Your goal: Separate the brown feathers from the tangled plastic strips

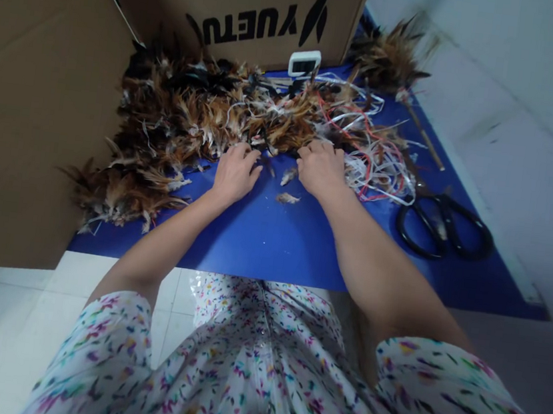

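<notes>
A thick heap of brown, black and white feathers (pixel 207 114) lies across the blue table (pixel 261 245). My left hand (pixel 236 174) rests palm down at the heap's near edge, its thumb and fingers apart. A little to the right, my right hand (pixel 322 169) touches the same edge with loosely bent, parted fingers. I see nothing gripped in either hand, though some fingertips are hidden against the feathers. Two small loose feather tufts, including a pale one (pixel 287 198), lie between my hands. White and red plastic strips (pixel 381 173) lie tangled just right of my right hand.
Black-handled scissors (pixel 442 227) lie at the right. Behind them, a feather duster (pixel 390 56) with a stick handle leans by the wall. A cardboard box (pixel 261 3) closes off the back, with a small white device (pixel 305 64) before it. More cardboard (pixel 27 102) stands left.
</notes>
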The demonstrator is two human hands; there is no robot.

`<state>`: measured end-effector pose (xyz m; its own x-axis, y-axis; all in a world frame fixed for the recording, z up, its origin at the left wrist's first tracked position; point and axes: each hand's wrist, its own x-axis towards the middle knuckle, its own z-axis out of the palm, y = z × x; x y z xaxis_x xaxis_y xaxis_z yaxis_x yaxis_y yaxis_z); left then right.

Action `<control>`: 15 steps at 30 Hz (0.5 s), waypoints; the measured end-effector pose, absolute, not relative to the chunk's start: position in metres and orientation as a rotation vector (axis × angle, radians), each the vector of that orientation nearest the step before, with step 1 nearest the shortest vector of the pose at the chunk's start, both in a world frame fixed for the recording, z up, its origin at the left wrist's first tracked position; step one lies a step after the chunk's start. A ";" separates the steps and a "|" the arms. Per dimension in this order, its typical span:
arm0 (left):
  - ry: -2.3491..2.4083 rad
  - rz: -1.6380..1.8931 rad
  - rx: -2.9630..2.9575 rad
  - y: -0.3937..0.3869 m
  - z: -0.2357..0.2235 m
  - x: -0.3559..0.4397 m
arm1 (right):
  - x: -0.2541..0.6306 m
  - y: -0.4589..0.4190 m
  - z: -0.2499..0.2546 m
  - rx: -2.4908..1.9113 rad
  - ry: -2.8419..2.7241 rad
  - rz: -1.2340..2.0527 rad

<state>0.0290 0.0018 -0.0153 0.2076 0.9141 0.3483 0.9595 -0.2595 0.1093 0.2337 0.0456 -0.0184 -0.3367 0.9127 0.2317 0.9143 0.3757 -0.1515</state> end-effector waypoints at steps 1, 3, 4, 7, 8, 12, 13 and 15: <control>-1.839 -0.528 -2.325 0.005 -0.016 0.027 | 0.234 0.045 -0.018 -1.613 -2.364 -0.006; -1.857 -0.539 -2.334 0.011 -0.020 0.021 | 0.233 0.045 -0.018 -1.604 -2.361 -0.003; -1.859 -0.555 -2.347 0.014 -0.022 0.017 | 0.233 0.045 -0.019 -1.598 -2.357 -0.005; -1.851 -0.643 -2.378 0.020 -0.027 0.005 | 0.232 0.046 -0.021 -1.594 -2.344 -0.027; -1.851 -0.678 -2.379 0.022 -0.029 0.001 | 0.232 0.046 -0.022 -1.596 -2.340 -0.035; -1.892 -0.842 -2.319 0.029 -0.028 -0.017 | 0.230 0.046 -0.024 -1.611 -2.343 -0.036; -1.903 -0.894 -2.294 0.031 -0.026 -0.022 | 0.229 0.046 -0.024 -1.611 -2.342 -0.034; -1.911 -1.015 -2.226 0.034 -0.021 -0.033 | 0.228 0.046 -0.024 -1.602 -2.333 -0.039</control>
